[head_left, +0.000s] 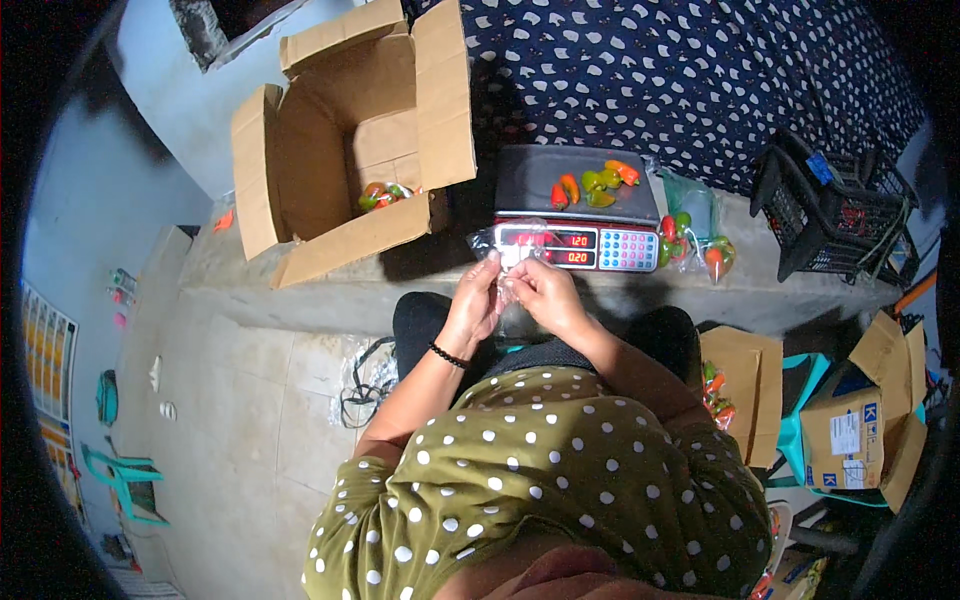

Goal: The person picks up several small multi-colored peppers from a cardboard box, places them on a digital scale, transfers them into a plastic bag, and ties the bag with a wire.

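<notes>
Pinching crumpled clear plastic with both the left hand and the right hand in the head view, thumbs against fingers, close together just before the scale. Cannot tell a bag from a loose sheet there. Wearing a black beaded bracelet on the left wrist. Beyond the hands, on the scale's dark pan, see loose peppers in red, orange and yellowish green. Just right of the scale, see bagged peppers on the concrete ledge, then black crates farther along.

To the left, find a big open carton near the scale — flaps spread, with another bag of peppers inside. Behind it all, see dark blue cloth with white patches. At lower right, find an open carton of more peppers and, beside it, a printed carton by teal plastic.

As for writing: red lit digits on the display (partly behind the plastic at left), blue marks and a white label on the printed carton — fine print too small to read.
</notes>
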Demonstrator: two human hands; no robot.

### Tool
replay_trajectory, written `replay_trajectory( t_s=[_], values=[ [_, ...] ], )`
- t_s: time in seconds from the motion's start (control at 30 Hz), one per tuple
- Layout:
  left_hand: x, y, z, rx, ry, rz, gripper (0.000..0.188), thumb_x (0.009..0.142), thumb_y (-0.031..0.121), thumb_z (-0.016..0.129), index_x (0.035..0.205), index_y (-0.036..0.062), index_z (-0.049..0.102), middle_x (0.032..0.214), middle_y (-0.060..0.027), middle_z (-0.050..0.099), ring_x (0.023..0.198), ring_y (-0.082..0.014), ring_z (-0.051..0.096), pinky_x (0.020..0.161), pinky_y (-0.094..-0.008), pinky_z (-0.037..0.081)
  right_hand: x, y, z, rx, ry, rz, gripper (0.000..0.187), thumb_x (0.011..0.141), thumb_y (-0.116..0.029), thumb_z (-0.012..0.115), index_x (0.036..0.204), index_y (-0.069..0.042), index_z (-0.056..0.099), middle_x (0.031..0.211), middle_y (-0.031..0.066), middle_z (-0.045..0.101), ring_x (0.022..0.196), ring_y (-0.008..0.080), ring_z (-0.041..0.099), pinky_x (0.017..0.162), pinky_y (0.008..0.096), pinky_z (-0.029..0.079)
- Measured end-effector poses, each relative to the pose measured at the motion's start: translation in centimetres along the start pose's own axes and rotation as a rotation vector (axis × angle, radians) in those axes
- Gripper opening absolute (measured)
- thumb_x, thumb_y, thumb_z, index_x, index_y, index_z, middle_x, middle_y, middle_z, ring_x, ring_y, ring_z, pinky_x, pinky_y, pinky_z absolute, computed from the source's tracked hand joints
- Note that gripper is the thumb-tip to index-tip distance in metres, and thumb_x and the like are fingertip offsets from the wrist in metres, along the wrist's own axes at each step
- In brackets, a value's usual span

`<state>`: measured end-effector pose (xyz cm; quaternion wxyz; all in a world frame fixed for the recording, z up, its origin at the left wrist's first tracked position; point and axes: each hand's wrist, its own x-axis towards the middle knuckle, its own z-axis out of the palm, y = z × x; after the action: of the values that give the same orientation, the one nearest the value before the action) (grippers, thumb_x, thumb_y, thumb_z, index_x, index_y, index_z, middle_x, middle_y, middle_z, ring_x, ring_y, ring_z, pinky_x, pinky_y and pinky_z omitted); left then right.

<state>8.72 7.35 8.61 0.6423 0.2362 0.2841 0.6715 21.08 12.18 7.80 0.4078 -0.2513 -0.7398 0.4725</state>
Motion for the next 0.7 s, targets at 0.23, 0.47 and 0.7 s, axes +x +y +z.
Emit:
replay_trajectory(
  t_s=[0.23,0.47,0.7],
  values=[
    [-0.9,0.1,-1.3,0.003,-0.059,0.029,0.012,0.084,0.011,0.052,0.087,-0.0004,0.055,0.081,-0.0079,0.058,0.074,-0.0134,0.057,0.065,-0.0222,0.048,0.2,-1.7,-0.8,-0.120,0.085,-0.014,0.007,0.076,-0.007,0.057,0.078,-0.001,0.055,0.069,0.0126,0.059,0.060,0.0209,0.058,0.057,0.0302,0.044],
    [-0.7,-0.2,-2.7,-0.041,-0.129,0.062,0.010,0.084,0.010,0.052,0.089,0.0017,0.055,0.082,-0.0044,0.056,0.069,-0.0109,0.052,0.060,-0.0211,0.044,-0.2,-2.1,-0.7,-0.206,0.110,-0.087,0.007,0.077,-0.005,0.057,0.079,0.001,0.054,0.066,0.0086,0.054,0.058,0.0133,0.052,0.054,0.0266,0.043],
    [-1.7,0.8,-0.8,-0.072,-0.163,-0.062,0.027,0.084,0.028,0.051,0.102,0.0087,0.054,0.118,-0.0099,0.048,0.105,-0.0239,0.048,0.082,-0.0423,0.046,0.0,-2.1,-1.8,-0.323,0.074,-0.433,0.028,0.068,-0.015,0.063,0.093,-0.005,0.057,0.096,0.0134,0.051,0.094,0.0281,0.048,0.083,0.0375,0.038]
  ],
)
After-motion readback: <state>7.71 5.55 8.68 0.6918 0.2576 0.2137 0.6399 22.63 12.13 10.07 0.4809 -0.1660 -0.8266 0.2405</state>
